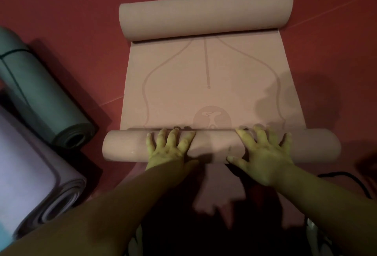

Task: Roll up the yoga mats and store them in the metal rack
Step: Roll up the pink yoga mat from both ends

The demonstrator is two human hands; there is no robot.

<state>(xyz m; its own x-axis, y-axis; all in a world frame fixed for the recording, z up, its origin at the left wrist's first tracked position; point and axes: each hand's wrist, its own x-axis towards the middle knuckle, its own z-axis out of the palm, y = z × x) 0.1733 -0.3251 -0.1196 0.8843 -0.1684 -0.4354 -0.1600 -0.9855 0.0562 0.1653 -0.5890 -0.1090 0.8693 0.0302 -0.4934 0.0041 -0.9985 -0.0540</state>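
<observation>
A pink yoga mat (208, 84) lies on the red floor, flat in the middle with printed lines and a round logo. Its far end is curled into a thick roll (204, 13). Its near end is wound into a narrower roll (126, 145) right in front of me. My left hand (169, 149) presses on top of this near roll with its fingers spread. My right hand (263, 155) rests flat on the same roll further right, fingers also spread. No metal rack is in view.
A rolled grey-green mat (40, 96) lies on the floor at the left. Nearer me on the left lies a rolled lilac mat (32, 182). The red floor (61, 0) stretches around the pink mat. A dark cord (350, 178) shows at the lower right.
</observation>
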